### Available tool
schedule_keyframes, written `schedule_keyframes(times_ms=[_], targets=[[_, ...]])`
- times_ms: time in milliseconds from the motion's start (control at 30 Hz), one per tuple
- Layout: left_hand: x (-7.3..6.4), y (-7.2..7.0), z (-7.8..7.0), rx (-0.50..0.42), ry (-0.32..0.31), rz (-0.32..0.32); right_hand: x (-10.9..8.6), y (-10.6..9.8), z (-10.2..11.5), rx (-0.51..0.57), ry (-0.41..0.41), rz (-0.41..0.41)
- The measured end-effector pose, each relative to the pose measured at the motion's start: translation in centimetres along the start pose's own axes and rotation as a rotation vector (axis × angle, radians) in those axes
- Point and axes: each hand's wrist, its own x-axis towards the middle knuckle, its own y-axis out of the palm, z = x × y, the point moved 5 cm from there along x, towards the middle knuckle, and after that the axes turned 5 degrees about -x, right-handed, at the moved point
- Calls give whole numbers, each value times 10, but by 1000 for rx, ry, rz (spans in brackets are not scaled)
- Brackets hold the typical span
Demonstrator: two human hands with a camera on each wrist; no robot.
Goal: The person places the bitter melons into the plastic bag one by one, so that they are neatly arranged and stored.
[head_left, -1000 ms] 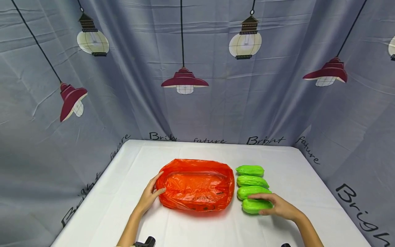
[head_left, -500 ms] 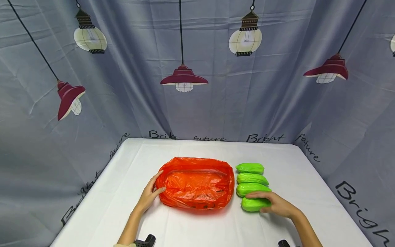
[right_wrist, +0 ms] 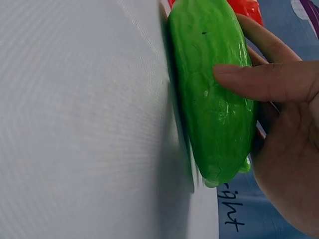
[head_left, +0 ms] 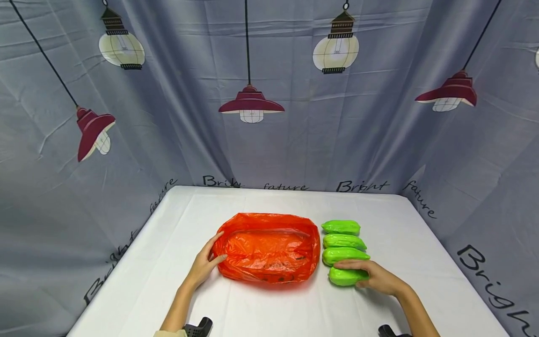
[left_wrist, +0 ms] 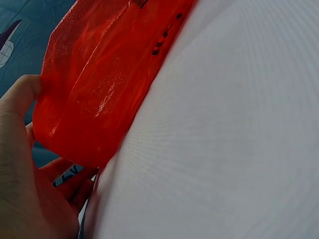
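Note:
A red plastic bag (head_left: 269,248) lies on the white table with its mouth spread open upward. At its left end my left hand (head_left: 204,267) holds the rim, thumb on the near side and fingers round the far side. In the left wrist view, some fingers (left_wrist: 67,174) lie behind the thin film. My right hand (head_left: 381,277) grips the nearest green bitter melon (head_left: 343,276), a ridged, glossy one. The right wrist view shows the thumb across this melon (right_wrist: 209,109) and the fingers mostly hidden behind it. It appears to rest on the table.
Beyond the gripped one, several more green bitter melons (head_left: 343,241) lie in a row right of the bag. A white cloth (head_left: 269,313) covers the table. Grey-blue curtains (head_left: 294,154) printed with lamps stand round its back and sides.
My right hand has closed in on the nearest bitter melon and shifted slightly left with it. My left hand stays at the bag's rim. The head view has tilted slightly.

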Motion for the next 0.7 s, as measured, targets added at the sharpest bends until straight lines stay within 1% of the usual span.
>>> schedule_keyframes(times_ms=[133, 300, 533, 700], targets=[[-1, 0, -3, 38, 24, -4, 0, 1, 3, -37, -3, -13], [-1, 0, -5, 70, 38, -5, 0, 0, 5, -89, 6, -43], [-2, 1, -6, 84, 38, -6, 1, -1, 8, -163, 24, -71], [-2, 1, -6, 92, 43, -3, 0, -1, 12, -200, 14, -95]])
